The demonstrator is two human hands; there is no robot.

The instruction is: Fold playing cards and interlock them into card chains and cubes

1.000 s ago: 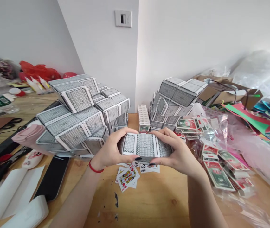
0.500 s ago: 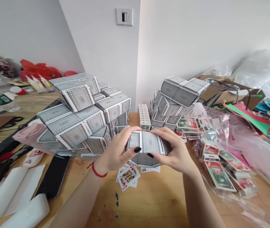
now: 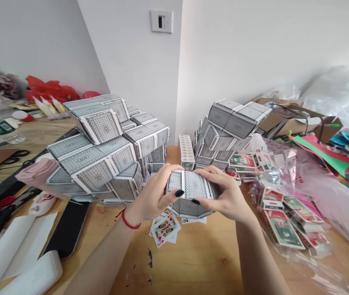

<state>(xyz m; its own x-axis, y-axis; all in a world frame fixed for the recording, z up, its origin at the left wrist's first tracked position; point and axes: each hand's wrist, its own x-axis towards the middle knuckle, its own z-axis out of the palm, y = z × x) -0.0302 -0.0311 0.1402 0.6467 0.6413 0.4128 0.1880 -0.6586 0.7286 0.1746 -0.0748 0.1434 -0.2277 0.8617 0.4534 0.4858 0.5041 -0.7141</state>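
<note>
The held piece and its surroundings. We see a block point(image 3: 195, 185) faced with grey patterned card backs, held between the two hands over the near part of the worktop point(image 3: 205, 258). The left hand point(image 3: 155, 196) grips its left end and the right hand point(image 3: 223, 194) its right end. On both sides the fingers point(image 3: 170, 199) are partly spread, curved around the block, with thumbs along its near upper edge and the other fingers toward its far side; the thumb tips lie near each other without touching. We cannot tell whether the block's underside meets the worktop.

Compared with one second earlier, the left hand has come closer to the right and the block has tipped, so that more of its near face shows; in the last half second little has altered. We judge from this that the piece is being reoriented within a maintained two-handed grip, not released.

Loose playing cards point(image 3: 166, 229) lie face up, partly hidden by the block. Beyond it we note a left stack point(image 3: 99, 159) and a right stack point(image 3: 232, 123) of similar blocks, with a row of small boxes point(image 3: 186, 152) between them.
</note>
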